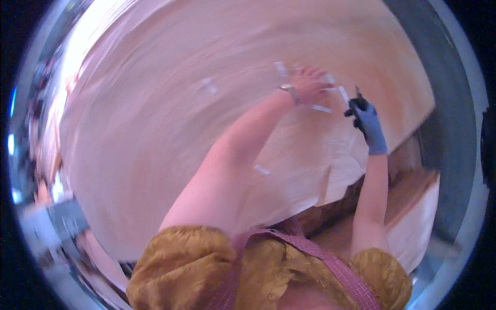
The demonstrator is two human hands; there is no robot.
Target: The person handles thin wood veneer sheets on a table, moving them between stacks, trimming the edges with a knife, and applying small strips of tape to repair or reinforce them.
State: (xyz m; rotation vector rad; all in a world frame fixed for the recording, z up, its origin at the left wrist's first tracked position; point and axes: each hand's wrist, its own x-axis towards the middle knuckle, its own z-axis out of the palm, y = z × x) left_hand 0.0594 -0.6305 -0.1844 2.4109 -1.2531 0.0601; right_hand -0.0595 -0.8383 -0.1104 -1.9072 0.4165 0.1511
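A large pale tan sheet (170, 129), which looks like wood veneer, spreads under both hands. My left hand (310, 85), bare and with a band at the wrist, lies on it with fingers spread. White strips surround that hand: one strip (280, 68) beyond it, another strip (322, 109) below it. To its right, my right hand (366, 118) wears a grey-blue glove with black fingers. Those fingers are closed round a dark slim tool (358, 93) whose kind is blurred. A white strip (343, 95) sits just left of the glove; whether the fingers touch it, I cannot tell.
More white pieces lie on the sheet, one strip (262, 169) near my left forearm and a pale scrap (209, 86) farther left. Ragged sheet edges (341, 181) overhang brown layered stock (330, 217) at lower right. A grey boxy object (67, 217) stands at the left.
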